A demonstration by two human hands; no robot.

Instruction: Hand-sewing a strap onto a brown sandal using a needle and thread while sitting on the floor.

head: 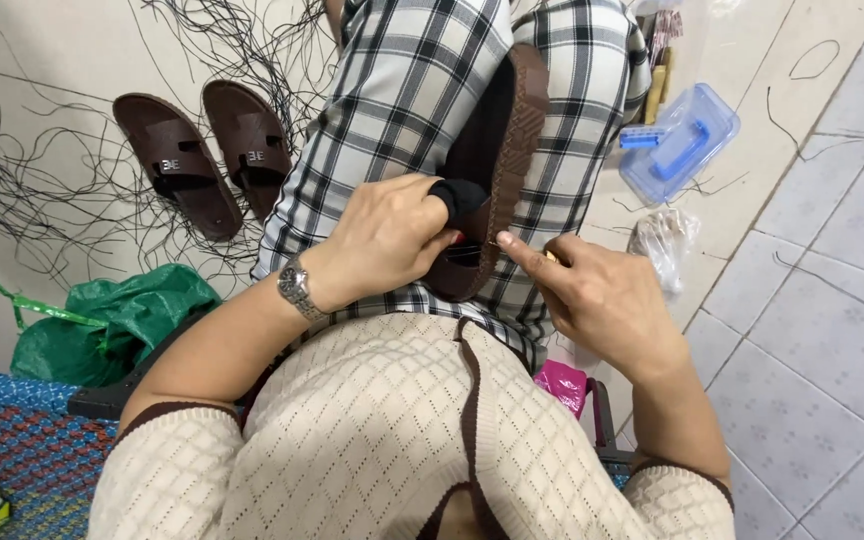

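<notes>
Presently: left hand (392,235) gripping brown sandal (497,150) on lap; right hand (592,290) fingers pinched on needle at sole edge; finished sandal pair (207,155) on floor.

Bright, even light, soft shadows, sharp focus, slight wide-angle edge distortion

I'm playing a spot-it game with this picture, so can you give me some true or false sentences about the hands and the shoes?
1. The left hand holds a brown sandal on the lap. True.
2. The left wrist is bare. False: it wears a silver wristwatch.
3. Two more brown sandals lie on the floor among loose black threads. True.
4. The plastic box on the floor is red. False: it is clear blue.
5. The right hand rests flat on the floor. False: its fingertips are at the sandal's edge.
</notes>
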